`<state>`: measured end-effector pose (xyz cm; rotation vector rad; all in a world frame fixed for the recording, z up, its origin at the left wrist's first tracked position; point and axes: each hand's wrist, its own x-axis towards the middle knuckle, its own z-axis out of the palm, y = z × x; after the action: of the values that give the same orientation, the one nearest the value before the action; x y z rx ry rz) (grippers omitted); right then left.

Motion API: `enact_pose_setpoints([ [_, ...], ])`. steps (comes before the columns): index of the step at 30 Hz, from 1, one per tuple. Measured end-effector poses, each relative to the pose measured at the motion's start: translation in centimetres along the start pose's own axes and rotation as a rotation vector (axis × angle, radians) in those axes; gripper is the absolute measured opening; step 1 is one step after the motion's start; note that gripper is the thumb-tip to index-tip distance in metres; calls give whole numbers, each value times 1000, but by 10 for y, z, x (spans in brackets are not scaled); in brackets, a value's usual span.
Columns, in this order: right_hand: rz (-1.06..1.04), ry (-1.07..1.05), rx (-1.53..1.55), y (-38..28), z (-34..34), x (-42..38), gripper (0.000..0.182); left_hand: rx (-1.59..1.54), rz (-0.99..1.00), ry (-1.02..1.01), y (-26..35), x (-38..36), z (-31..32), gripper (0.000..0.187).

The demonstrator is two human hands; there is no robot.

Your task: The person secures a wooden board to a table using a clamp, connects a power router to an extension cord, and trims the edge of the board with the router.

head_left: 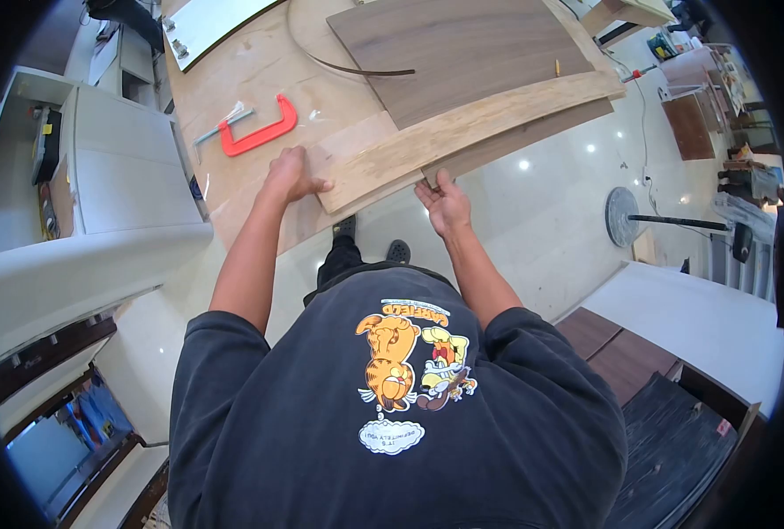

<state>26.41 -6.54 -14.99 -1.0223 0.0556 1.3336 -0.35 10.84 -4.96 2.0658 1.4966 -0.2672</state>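
A long pale wooden board (462,128) lies along the near edge of the worktable. At its left end my left hand (293,176) rests on the table, thumb stretched out against the board and fingers apart from it. Under the pale board, a dark wood-grain strip (533,135) sticks out past the near edge. My right hand (447,204), palm up, has its fingers curled at the strip's left corner; the fingertips are partly hidden. Left of my left hand lies a red C-clamp (264,132). Behind the board is a wide brown wood-grain panel (462,57).
A thin dark edging strip (357,70) curves over the worktable (224,189). A white panel (207,26) with metal hinges lies at the far left. White cabinets (127,159) stand to the left. On the right floor is a round-based stand (622,217); several boards lie nearby.
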Motion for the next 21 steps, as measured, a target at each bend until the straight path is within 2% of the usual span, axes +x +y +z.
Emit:
enact_pose_setpoints([
  [6, 31, 25, -3, -3, 8, -15, 41, -15, -36, 11, 5, -3, 1, 87],
  [9, 109, 36, -59, 1, 24, -33, 35, -17, -8, 216, 9, -15, 9, 78],
  [12, 141, -98, -142, 20, 25, -27, 27, 11, 179, 297, 18, -34, 14, 68],
  [15, 120, -98, -127, 27, 22, -16, 23, -99, 286, 202, 5, -33, 44, 61],
  [18, 127, -28, -56, 28, 27, -21, 21, -143, 388, 312, 0, -42, 60, 59],
  [21, 144, -18, -6, 32, 28, -19, 21, 62, 367, 248, 19, -69, 45, 72],
])
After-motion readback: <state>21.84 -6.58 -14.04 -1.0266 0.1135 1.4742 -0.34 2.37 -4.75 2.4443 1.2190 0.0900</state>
